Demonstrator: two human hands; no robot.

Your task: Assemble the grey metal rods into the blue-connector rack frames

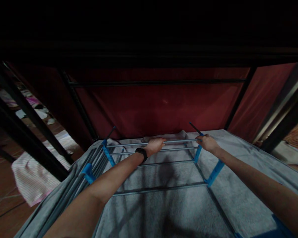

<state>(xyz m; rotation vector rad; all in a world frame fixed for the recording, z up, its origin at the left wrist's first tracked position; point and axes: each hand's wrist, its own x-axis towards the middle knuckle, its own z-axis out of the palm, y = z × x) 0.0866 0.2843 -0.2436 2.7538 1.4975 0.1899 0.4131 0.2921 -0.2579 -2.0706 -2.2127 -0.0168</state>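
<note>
A rack frame of thin grey metal tubes and blue plastic connectors lies on a bed with a grey sheet. My left hand, with a black band on its wrist, is closed around the far horizontal tube near its middle. At that tube's right end, the fingers of my right hand pinch it where it meets a blue connector. Another blue connector stands below my right forearm. On the left side are two more blue connectors, one far and one nearer.
Several loose grey tubes lie along the bed's left edge. Black bed posts rise at both sides, and a dark upper bunk hangs low overhead. A red panel closes the back. Striped cloth hangs at the left over a tiled floor.
</note>
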